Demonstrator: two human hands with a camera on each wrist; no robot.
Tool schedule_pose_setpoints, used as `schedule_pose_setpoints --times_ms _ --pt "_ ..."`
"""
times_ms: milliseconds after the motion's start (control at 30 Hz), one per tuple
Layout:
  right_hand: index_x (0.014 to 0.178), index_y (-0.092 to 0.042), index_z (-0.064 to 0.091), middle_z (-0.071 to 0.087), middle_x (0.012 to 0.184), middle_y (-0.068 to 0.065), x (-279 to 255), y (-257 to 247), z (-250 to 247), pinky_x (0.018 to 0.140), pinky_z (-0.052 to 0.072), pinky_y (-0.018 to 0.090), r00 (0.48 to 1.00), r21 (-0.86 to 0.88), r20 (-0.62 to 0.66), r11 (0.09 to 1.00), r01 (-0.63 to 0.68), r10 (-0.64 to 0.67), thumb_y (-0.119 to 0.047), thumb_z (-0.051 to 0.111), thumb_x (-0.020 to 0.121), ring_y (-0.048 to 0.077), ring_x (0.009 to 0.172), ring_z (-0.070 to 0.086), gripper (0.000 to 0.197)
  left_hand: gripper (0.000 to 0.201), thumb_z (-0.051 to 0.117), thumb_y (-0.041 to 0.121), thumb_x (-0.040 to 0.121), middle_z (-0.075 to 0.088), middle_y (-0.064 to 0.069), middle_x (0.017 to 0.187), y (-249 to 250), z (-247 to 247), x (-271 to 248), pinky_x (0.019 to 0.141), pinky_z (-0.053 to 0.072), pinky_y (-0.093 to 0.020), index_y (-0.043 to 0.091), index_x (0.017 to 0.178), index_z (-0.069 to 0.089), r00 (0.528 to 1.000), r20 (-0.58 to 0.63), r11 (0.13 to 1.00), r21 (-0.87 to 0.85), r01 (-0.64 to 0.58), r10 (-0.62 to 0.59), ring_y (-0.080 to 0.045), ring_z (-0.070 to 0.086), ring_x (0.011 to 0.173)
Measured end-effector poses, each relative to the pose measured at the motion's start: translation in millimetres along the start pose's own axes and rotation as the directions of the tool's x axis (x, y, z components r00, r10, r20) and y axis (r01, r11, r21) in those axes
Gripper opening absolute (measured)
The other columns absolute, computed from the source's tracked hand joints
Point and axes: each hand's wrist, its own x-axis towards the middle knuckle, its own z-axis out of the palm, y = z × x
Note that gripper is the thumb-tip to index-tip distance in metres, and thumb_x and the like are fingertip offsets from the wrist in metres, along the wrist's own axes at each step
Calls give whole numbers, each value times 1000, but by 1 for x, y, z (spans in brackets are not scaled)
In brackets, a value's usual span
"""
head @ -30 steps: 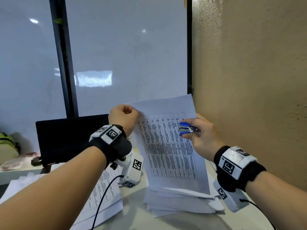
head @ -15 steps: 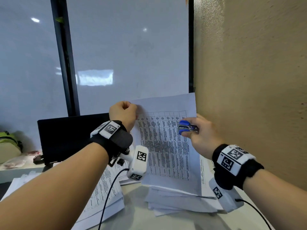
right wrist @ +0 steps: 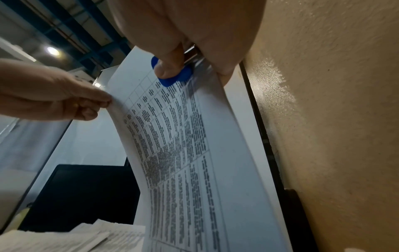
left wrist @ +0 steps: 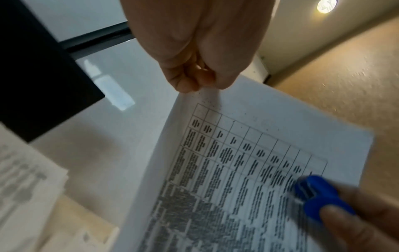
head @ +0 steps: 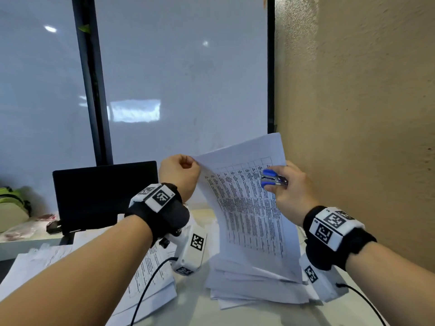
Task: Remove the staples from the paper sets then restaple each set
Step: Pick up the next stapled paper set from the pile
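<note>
Left hand [head: 180, 171] pinches the upright paper set's [head: 249, 208] top corner; right hand [head: 290, 187] grips a blue staple remover [head: 273, 178] against its other edge.

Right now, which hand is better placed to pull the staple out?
The right hand, probably: it already grips the blue staple remover against the raised paper set. The left hand is busy pinching the set's top corner. No staple is visible.
</note>
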Motion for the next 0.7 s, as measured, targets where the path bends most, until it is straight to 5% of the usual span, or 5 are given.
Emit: schedule_pose_setpoints --times_ms 100,233,367,567,700 --pt "107 2 66 55 104 7 -4 -3 0 71 44 0 997 -32 13 997 70 -70 19 61 80 10 86 61 33 7 62 12 84 63 2 69 2 -6 -1 70 45 -24 13 78 65 992 5 961 247 -122 125 -18 59 68" --pt "107 0 67 53 96 -4 -8 -4 -1 75 46 2 988 -118 69 983 143 -136 20 61 79 14 87 61 35 13 56 12 89 67 -10 93 -3 -13 4 73 39 -25 6 94 66 966 106 841 476 -256 234 -26 60 87" --pt "106 1 67 52 93 -12 -9 -12 2 73 45 1 983 -84 84 981 172 -165 22 58 79 -1 84 60 36 21 49 14 92 68 -15 96 1 -14 9 77 41 -34 2 95 66 954 143 746 598 -294 262 -34 60 93" --pt "105 1 67 56 98 4 -16 -16 4 72 44 -1 982 2 70 984 177 -177 21 61 79 -14 84 58 34 17 54 18 90 67 -7 82 11 -12 11 69 33 -26 8 85 67 971 -50 851 493 -180 234 -25 56 78" --pt "98 -19 67 59 96 -1 -15 -3 5 86 52 17 996 36 63 997 68 -70 15 66 78 15 98 64 39 16 61 18 84 60 2 64 18 -8 2 65 44 -24 15 69 64 989 -128 988 141 -60 79 -18 56 63"
